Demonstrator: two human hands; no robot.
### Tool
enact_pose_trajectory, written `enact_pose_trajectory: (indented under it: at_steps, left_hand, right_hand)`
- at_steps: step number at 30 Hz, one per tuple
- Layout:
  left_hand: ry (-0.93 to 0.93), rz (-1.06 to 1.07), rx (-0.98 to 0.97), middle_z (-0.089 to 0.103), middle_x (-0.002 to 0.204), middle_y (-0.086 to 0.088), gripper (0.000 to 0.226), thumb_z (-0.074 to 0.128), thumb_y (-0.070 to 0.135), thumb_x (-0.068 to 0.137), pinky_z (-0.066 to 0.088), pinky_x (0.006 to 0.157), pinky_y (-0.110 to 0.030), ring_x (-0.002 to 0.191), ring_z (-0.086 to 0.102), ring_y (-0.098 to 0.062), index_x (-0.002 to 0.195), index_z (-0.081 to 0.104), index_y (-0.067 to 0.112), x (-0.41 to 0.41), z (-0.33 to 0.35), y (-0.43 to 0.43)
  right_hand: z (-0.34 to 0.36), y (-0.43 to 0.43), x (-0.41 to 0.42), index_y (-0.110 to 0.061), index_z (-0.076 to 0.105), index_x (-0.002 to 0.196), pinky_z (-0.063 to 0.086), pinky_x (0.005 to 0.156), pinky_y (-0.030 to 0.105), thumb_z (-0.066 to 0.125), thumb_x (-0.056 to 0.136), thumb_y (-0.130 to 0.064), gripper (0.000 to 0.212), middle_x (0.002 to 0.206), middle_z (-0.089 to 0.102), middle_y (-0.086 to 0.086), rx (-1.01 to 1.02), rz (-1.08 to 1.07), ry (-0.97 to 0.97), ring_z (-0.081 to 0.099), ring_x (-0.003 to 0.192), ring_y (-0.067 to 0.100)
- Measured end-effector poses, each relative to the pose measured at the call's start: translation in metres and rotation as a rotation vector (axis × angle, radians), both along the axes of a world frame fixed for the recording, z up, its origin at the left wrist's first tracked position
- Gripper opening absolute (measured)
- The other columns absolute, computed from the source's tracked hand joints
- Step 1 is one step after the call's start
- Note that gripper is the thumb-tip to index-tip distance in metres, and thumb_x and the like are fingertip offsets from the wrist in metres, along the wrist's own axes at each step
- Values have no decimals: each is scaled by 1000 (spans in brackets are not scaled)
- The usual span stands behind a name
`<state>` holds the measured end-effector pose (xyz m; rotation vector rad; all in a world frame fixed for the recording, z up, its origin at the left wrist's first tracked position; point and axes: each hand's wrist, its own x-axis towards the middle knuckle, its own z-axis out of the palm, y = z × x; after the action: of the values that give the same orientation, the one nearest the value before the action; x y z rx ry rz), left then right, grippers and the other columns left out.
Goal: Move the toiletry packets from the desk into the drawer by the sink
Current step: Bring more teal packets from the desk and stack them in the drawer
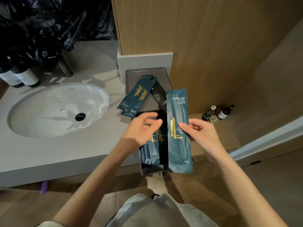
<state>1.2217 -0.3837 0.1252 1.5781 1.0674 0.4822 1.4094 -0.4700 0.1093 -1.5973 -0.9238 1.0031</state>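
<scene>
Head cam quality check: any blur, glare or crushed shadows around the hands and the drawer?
Head view: the left hand is motion-blurred. The right hand and the comb packet it pinches are sharp, and the print is legible. There are soft glare streaks across the sink basin. The drawer interior falls to near black between the packets.

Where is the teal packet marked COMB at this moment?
In the head view, right of centre: the right hand pinches the comb packet over the right edge of the open drawer, right of the packets lying inside it.
</scene>
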Motion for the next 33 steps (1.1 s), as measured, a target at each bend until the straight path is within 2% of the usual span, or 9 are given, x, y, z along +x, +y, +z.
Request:
enact_pose_trajectory:
  at_steps: [5,9,13,16,20,22,25,31,33]
  left_hand:
    - [-80,-79,-181,69,78,2,15,66,25,86,58,68,-28,66,66,-6,100,64,18,3,-25,-24]
    - [-120,-73,-287,72,85,-13,7,67,17,86,60,71,-37,73,70,-15,82,65,10,1,-28,-26]
    - [14,-217,-347,68,63,5,22,62,16,90,56,61,-21,62,67,-4,71,55,7,-18,-26,-26]
    - [168,-242,-317,59,62,0,32,63,19,89,57,69,-25,60,62,-8,61,50,13,-32,-33,-18]
    - [153,-211,-413,49,54,-1,33,62,24,90,48,57,-18,49,50,-10,65,48,10,-24,-42,-5]
    - [113,-153,-488,60,55,2,29,61,20,92,54,57,-19,50,59,-7,66,51,9,-8,-51,2]
    - [93,-54,-516,71,90,-7,13,65,18,89,59,66,-23,71,70,-11,83,62,6,18,-64,12]
    - [75,32,-404,66,91,-14,15,65,9,88,56,49,-20,57,69,-13,79,54,7,51,-79,21]
    - [119,9,-366,66,104,-20,14,67,12,87,58,52,-25,65,70,-22,95,57,4,56,-89,19]
  right_hand:
    - [-6,-4,-12,-7,67,98,51,57,23,76,78,-19,24,68,73,2,2,-58,69,64,61,8]
    - [-9,-3,-18,-5,63,96,50,49,21,70,85,-13,15,59,69,-3,4,-60,42,62,53,6]
    - [-17,-11,-7,-18,67,99,59,63,33,66,88,-17,11,75,71,2,-39,-66,-154,68,71,15]
    - [-30,-20,6,-21,66,106,57,76,28,66,88,-22,18,90,69,-6,-122,-59,-387,66,83,10]
    - [-46,-20,9,-18,59,124,45,80,19,63,91,-25,34,117,62,-6,-228,7,-552,59,95,8]
    - [-53,-18,8,-16,57,129,46,84,22,62,92,-25,39,120,63,-2,-274,21,-511,59,98,10]
    - [-59,-14,10,-16,58,128,46,83,23,62,92,-26,38,105,66,-2,-303,29,-500,60,91,11]
    - [-61,-5,14,-18,61,124,47,86,24,63,90,-28,35,94,66,-5,-304,67,-546,60,88,11]
    - [-62,-5,15,-18,61,125,47,88,25,63,90,-29,36,97,67,-4,-307,75,-547,59,89,10]
